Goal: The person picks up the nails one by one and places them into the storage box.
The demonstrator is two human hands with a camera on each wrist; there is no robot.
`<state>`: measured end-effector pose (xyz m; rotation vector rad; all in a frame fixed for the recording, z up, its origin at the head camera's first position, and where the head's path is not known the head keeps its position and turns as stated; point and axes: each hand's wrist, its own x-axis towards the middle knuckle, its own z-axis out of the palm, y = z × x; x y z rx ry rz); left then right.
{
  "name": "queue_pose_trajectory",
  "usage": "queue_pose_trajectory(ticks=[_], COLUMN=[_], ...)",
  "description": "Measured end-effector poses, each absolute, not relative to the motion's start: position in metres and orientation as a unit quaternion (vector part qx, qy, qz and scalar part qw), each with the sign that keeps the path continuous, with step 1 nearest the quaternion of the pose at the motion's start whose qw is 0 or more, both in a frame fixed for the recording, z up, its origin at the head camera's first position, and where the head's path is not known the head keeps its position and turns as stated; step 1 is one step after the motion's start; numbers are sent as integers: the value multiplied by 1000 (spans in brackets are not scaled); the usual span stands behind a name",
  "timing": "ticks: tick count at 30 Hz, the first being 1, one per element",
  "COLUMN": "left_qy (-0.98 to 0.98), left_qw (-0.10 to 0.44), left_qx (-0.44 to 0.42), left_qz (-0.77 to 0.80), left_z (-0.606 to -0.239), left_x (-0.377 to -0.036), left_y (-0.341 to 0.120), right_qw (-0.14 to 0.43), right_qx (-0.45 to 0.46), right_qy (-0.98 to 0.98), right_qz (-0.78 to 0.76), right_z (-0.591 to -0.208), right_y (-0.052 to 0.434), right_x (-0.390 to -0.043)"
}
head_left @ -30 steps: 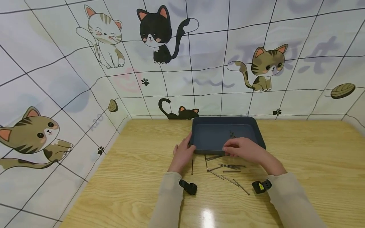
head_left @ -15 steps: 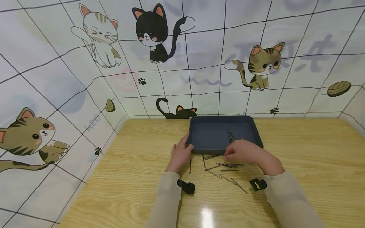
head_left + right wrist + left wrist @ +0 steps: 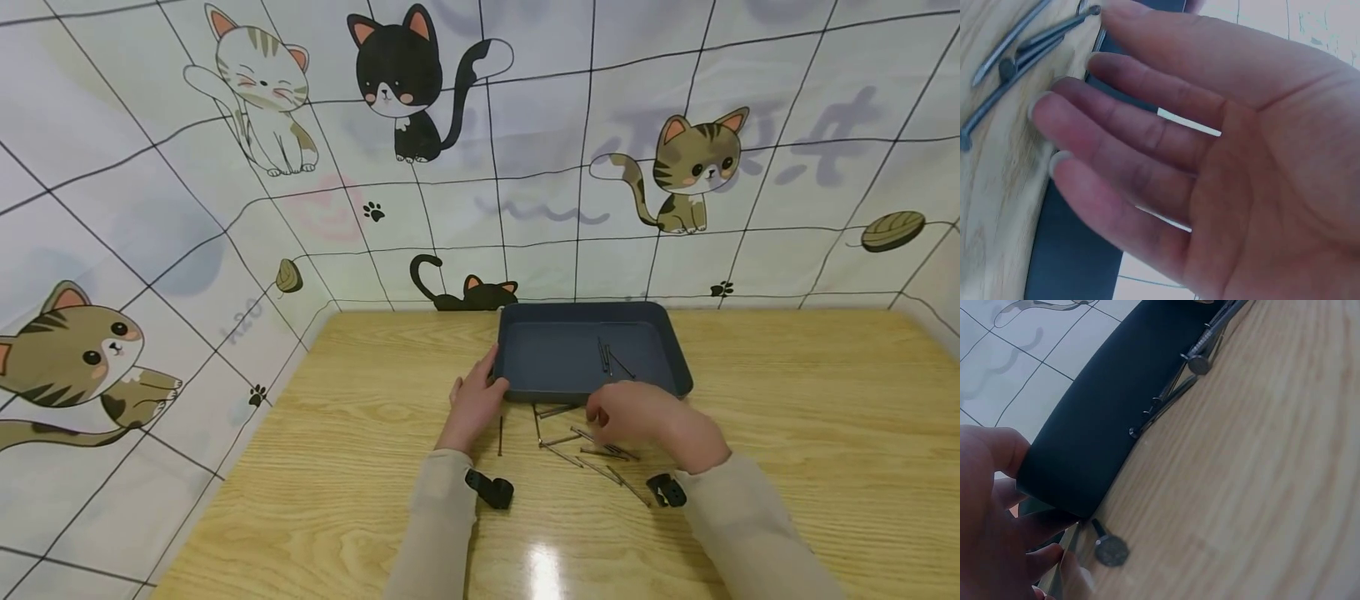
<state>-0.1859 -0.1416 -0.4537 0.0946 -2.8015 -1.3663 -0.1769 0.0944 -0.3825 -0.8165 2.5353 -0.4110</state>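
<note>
Head view: loose nails (image 3: 562, 455) scattered on the table just in front of a dark blue tray (image 3: 551, 358), some end to end or crossing, several partly under the right hand. A few more nails, thin and dark, lie on the tray floor right of centre, one slanting away from the others. One single nail (image 3: 500, 436) lies apart on the left, pointing roughly towards the tray's near left corner; left wrist view gives its broad head close up.

Left hand (image 3: 477, 407): grasping the tray at that corner, thumb against the near wall, fingers along the left side.

Right hand (image 3: 648, 417): over the nails by the tray's near edge, back of hand up. Right wrist view: fingers loosely bent, thumb tip apart from the fingertips, nothing grasped. A nail head shows right at the thumb tip; contact cannot be told.

Both sleeves pale beige; a small black camera at each wrist, left one (image 3: 491, 490), right one (image 3: 667, 490). Table (image 3: 360, 467) light wood grain, bright glare patch near the front edge of view. Tray sits towards the back, close to a white backdrop (image 3: 547, 133) with black grid lines, printed cartoon cats, paw prints and yarn balls.
</note>
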Motion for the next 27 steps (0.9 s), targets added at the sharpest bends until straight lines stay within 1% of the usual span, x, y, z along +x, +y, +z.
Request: queue_pose_trajectory(ticks=[6, 17, 27], left_qy=[-897, -898, -896], left_qw=[12, 11, 13], left_qx=[31, 33, 32], left_qz=[-442, -439, -444], left_z=[-452, -452, -450], left_x=[-186, -186, -183], left_y=[-141, -141, -139], right_qw=[226, 214, 246], right_qx=[-285, -283, -280], right_qy=[923, 929, 917], right_qz=[-126, -107, -142], right_z=[-384, -390, -388], right_y=[88, 82, 82], right_x=[-169, -165, -168])
